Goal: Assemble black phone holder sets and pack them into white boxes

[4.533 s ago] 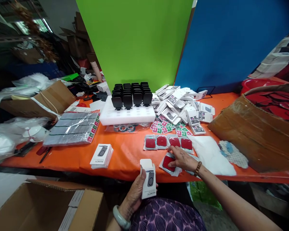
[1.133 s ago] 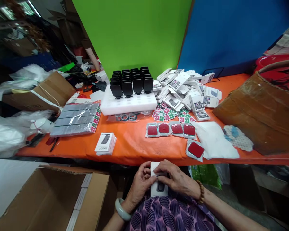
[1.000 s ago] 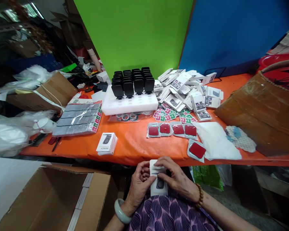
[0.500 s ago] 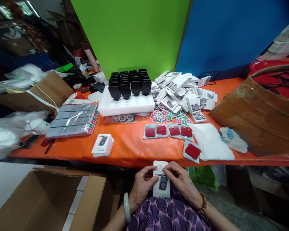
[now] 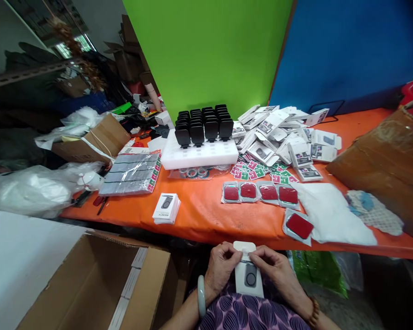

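A small white box [image 5: 248,279] with a dark device printed on its front is held over my lap, its top flap standing up. My left hand [image 5: 221,266] pinches the upper left edge of the box between thumb and fingers. On the other side my right hand [image 5: 275,268] pinches the upper right edge, near the opening. The two thumbs come close together at the top of the box; what lies under the fingertips is hidden. Beyond, on the orange table [image 5: 199,215], several flat packs with red pads [image 5: 248,190] lie in a row.
To the left stands a stack of white boxes [image 5: 166,208]. Black holders [image 5: 204,126] stand in a white foam block [image 5: 199,156]. Behind the packs is a heap of white boxes [image 5: 275,133]. An open carton [image 5: 154,284] with boxes inside sits low at left; another carton [image 5: 382,169] stands right.
The whole scene has shifted right and slightly down in view as the head turned left. Both hands still grip the white box, thumbs now nearer the flap's base.
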{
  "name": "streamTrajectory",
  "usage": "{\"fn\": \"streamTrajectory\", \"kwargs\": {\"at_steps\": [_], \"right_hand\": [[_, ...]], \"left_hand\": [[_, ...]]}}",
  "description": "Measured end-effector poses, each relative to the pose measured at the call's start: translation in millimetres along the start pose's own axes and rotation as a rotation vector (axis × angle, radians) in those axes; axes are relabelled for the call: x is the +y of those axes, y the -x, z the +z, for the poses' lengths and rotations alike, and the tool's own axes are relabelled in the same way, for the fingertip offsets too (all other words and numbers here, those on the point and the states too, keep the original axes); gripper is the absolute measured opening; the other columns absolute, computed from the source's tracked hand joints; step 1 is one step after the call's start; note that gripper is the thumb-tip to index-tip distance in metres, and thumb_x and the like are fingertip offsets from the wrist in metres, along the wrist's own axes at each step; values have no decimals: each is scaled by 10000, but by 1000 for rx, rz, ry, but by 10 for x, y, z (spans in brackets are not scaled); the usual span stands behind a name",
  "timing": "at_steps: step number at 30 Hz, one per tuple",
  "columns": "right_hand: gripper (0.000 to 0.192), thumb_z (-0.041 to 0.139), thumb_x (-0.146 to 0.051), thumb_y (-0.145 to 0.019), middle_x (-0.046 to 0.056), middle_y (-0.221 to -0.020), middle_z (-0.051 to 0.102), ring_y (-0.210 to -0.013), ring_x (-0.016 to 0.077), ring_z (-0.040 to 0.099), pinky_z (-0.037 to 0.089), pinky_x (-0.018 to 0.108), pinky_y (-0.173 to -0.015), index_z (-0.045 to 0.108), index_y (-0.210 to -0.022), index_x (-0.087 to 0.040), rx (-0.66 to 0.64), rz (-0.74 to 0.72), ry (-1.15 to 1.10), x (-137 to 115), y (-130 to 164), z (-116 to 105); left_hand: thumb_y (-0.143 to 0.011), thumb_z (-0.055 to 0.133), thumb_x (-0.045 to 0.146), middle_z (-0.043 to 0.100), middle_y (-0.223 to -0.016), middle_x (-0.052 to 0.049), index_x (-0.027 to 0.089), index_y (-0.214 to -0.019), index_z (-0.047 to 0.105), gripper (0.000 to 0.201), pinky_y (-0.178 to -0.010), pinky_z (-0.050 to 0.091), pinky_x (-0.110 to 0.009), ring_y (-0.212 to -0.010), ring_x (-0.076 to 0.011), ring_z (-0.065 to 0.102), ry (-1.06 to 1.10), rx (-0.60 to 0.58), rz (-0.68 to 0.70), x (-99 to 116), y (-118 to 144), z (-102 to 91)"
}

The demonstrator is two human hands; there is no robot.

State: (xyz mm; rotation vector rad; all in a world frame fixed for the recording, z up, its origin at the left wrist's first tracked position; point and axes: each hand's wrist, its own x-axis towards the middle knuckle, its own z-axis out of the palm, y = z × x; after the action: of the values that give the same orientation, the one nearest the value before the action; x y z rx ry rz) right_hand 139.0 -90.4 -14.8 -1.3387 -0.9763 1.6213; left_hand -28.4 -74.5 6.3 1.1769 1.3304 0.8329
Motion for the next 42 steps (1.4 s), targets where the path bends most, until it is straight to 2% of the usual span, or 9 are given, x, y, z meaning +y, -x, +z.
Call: {"fn": "streamTrajectory", "kwargs": {"at_steps": [4, 7, 11, 17, 26, 30, 33, 38, 42], "right_hand": [[335, 746, -468, -708, -18, -724, 558, -649, 133, 511, 437, 242, -599, 581, -838, -206, 138, -136, -64, -53, -49, 59], [329, 714, -464, -747, -13, -748, 568, -654, 136, 525, 446, 253, -610, 607, -921, -206, 27, -133, -14, -129, -84, 25], [265, 621, -428, -844, 29, -790, 595, -750, 167, 566, 449, 288, -700, 671, -769, -179, -78, -234, 219, -212, -31, -52], [238, 607, -405, -855, 29, -784, 590, -742, 167, 559, 441, 286, -694, 660, -777, -186, -32, -270, 282, -148, 22, -36], [262, 734, -401, -686, -29, -631, 539, -567, 96, 425, 333, 229, -540, 619, -694, -165, -33, 53, -6, -307, -157, 25], [244, 750, -347, -623, -56, -551, 481, -490, 65, 339, 249, 218, -485, 593, -633, -160, -53, 202, -160, -357, -159, 58], [248, 760, -329, -582, -59, -536, 477, -476, 63, 360, 250, 214, -478, 584, -621, -159, -73, 302, -257, -383, -153, 84], [267, 772, -347, -594, -64, -520, 471, -460, 55, 352, 243, 205, -467, 585, -622, -159, -65, 313, -278, -333, -162, 105], [305, 789, -387, -593, -62, -511, 472, -457, 57, 350, 254, 209, -465, 582, -610, -164, -68, 310, -241, -285, -151, 102]], "left_hand": [[-734, 706, 346, 574, -695, 8, 176, -746, 643, 181, -649, 404, -241, -656, -133, 501, 101, 101, 30, 28, -17, 39], [-716, 731, 337, 574, -719, 21, 187, -879, 648, 237, -630, 410, -235, -642, -123, 508, 170, 76, -14, 20, -37, 20], [-721, 738, 346, 625, -714, -25, 166, -717, 700, 185, -695, 422, -264, -710, -160, 546, 16, -3, 50, -1, -27, -59], [-728, 711, 297, 638, -715, -32, 157, -738, 705, 140, -687, 426, -271, -700, -158, 547, -42, 7, 65, -27, 11, -56], [-681, 684, 279, 617, -638, 2, 127, -728, 657, 161, -558, 386, -230, -567, -107, 501, 64, 17, -151, 165, -108, -21], [-680, 662, 262, 600, -611, 13, 122, -697, 649, 142, -543, 368, -227, -545, -96, 473, 7, -28, -172, 226, -126, -64], [-674, 663, 245, 592, -600, 18, 119, -677, 654, 127, -548, 355, -226, -551, -92, 460, -22, -68, -161, 247, -150, -110], [-632, 699, 222, 585, -579, 29, 116, -652, 663, 114, -557, 345, -223, -544, -82, 451, 162, -149, -248, 224, -202, -165], [-612, 725, 227, 584, -569, 29, 112, -640, 676, 127, -554, 338, -223, -538, -80, 442, 202, -140, -278, 165, -185, -189]]}}
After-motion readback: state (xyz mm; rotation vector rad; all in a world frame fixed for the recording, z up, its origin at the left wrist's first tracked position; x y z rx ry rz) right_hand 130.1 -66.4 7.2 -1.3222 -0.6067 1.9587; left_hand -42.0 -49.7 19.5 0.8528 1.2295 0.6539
